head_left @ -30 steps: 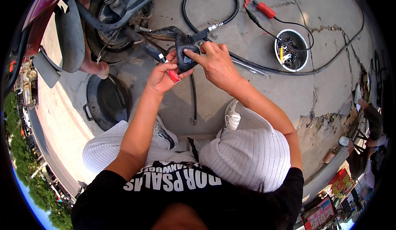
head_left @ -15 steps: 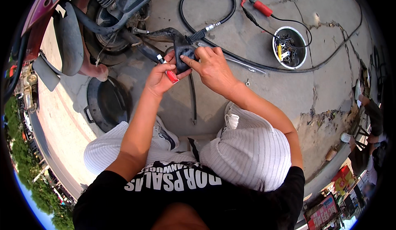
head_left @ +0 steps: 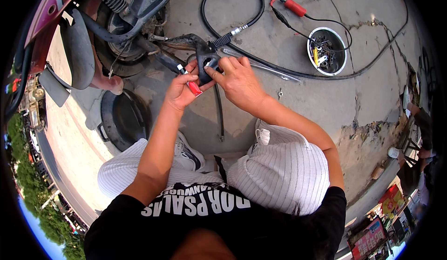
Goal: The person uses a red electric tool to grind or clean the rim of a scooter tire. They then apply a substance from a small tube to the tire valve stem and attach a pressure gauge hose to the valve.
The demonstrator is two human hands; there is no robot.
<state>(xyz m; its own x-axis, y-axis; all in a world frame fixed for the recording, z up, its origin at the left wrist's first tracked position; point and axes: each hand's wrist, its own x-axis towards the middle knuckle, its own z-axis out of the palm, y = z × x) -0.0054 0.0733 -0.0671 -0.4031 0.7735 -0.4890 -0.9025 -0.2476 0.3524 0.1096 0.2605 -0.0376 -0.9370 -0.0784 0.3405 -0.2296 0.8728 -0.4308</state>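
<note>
A black rubber inner tube (head_left: 202, 50) runs from beside the wheel to my hands, its near part spread over my left fingers. My left hand (head_left: 178, 92) supports the tube from below and also holds a small red tube with a white cap (head_left: 193, 88), which looks like glue, at the thumb. With its index finger my right hand (head_left: 241, 82) presses on the upper face of the rubber, while its other fingers are curled at the tube's right edge. The spot under that fingertip is partly hidden.
A scooter wheel (head_left: 122, 24) stands at upper left, with a black basin (head_left: 122, 120) below it. Right of my hands lie metal levers (head_left: 267, 68), an air hose (head_left: 321, 78), a bowl of small parts (head_left: 345, 57) and a red-handled tool (head_left: 294, 7). Someone sits at far right.
My right index finger has shifted slightly on the inner tube, and a little more of its dark surface shows. The left hand keeps its hold. The whole view has moved slightly.
</note>
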